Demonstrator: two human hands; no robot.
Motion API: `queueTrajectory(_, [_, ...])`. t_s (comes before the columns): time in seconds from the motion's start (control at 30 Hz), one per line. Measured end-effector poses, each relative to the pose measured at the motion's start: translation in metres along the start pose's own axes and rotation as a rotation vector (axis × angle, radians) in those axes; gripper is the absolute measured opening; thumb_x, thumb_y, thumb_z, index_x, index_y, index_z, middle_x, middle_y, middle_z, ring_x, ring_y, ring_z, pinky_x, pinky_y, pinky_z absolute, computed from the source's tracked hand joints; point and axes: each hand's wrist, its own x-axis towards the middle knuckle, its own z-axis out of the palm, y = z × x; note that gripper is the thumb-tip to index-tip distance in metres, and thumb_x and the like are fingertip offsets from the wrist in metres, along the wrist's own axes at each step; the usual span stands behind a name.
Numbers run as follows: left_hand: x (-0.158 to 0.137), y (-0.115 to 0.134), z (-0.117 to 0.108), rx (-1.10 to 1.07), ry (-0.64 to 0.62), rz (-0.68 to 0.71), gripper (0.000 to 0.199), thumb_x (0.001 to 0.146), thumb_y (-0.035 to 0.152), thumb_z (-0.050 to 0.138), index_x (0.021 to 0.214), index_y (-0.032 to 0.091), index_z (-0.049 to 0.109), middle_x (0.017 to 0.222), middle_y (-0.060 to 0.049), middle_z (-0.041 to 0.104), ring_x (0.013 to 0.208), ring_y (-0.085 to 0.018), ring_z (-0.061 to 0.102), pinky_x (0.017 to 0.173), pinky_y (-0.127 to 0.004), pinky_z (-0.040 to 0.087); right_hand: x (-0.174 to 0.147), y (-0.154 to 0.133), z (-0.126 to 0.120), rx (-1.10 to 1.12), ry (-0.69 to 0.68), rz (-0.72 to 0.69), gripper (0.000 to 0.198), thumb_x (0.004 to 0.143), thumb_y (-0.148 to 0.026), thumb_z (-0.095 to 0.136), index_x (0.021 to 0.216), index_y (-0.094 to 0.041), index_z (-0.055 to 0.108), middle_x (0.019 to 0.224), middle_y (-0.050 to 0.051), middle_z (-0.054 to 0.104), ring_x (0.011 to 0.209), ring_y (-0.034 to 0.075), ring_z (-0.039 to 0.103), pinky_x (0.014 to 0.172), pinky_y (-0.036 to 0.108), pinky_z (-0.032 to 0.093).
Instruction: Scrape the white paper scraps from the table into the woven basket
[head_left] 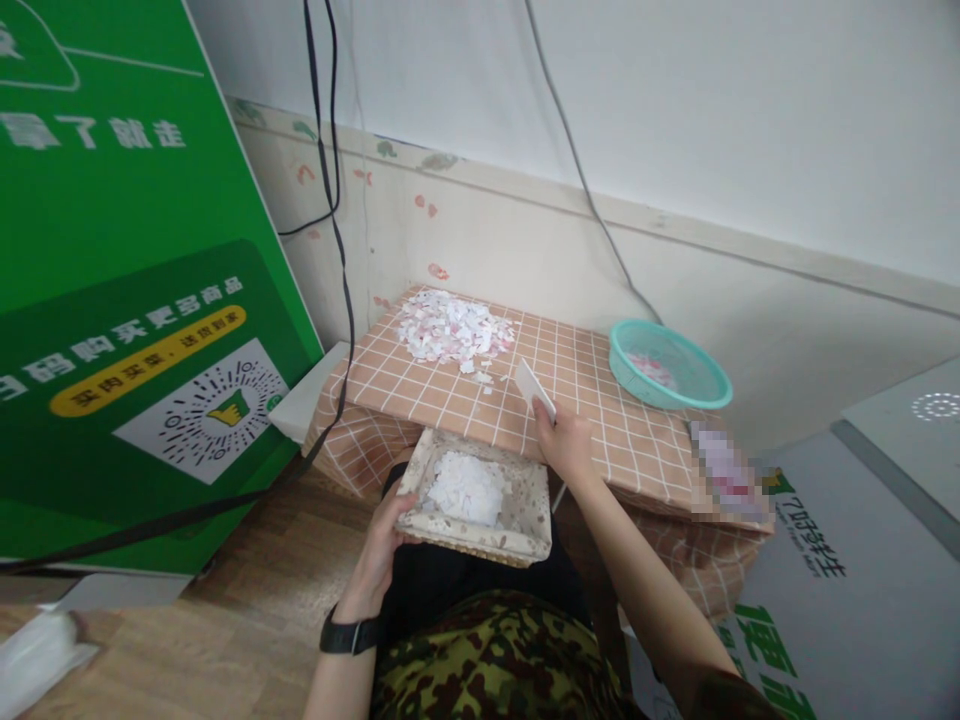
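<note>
My left hand (385, 545) grips the left side of a cloth-lined basket (529, 543), held at the table's front edge above my lap. Inside the basket lies a heap of white paper scraps (466, 488). My right hand (568, 440) holds a flat white card (534, 388) upright over the table, its fingers closed on the lower end. A larger pile of white and pinkish paper scraps (454, 328) covers the back left of the table, with a few loose bits trailing toward the card.
A checked brown cloth covers the table (577, 365). At its right stands a turquoise plastic basket (671, 366) with pink scraps inside. A green sign panel (135, 250) rises on the left, and a black cable (341, 290) hangs before the table's left corner. The wall closes off the back.
</note>
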Motion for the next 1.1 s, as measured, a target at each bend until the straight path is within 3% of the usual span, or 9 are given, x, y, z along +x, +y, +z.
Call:
queueTrajectory(0.2, [-0.001, 0.0, 0.001, -0.006, 0.005, 0.017, 0.05, 0.073, 0.04, 0.072, 0.116, 0.014, 0.071, 0.084, -0.006, 0.077, 0.069, -0.022, 0.066, 0.053, -0.028, 0.048, 0.002, -0.002, -0.007, 0.108, -0.034, 0.044, 0.059, 0.097, -0.057, 0.042, 0.067, -0.015, 0.072, 0.05, 0.005, 0.058, 0.045, 0.015, 0.05, 0.052, 0.028, 0.029])
queueTrajectory(0.77, [0.001, -0.004, -0.002, 0.001, 0.012, 0.019, 0.046, 0.074, 0.041, 0.072, 0.112, 0.015, 0.072, 0.084, -0.005, 0.077, 0.071, -0.023, 0.067, 0.055, -0.029, 0.047, -0.007, -0.014, -0.005, 0.169, -0.042, 0.044, 0.061, 0.095, -0.06, 0.042, 0.049, -0.02, 0.052, 0.046, 0.003, 0.052, 0.044, 0.014, 0.048, 0.05, 0.029, 0.027])
queueTrajectory(1.1, [-0.001, -0.001, 0.0, 0.0, 0.022, 0.009, 0.046, 0.071, 0.042, 0.074, 0.107, 0.014, 0.073, 0.079, -0.005, 0.076, 0.067, -0.022, 0.066, 0.053, -0.029, 0.045, -0.001, -0.017, -0.001, 0.455, -0.083, 0.343, 0.056, 0.085, -0.065, 0.054, 0.059, -0.016, 0.062, 0.05, 0.004, 0.058, 0.049, 0.018, 0.055, 0.045, 0.026, 0.031])
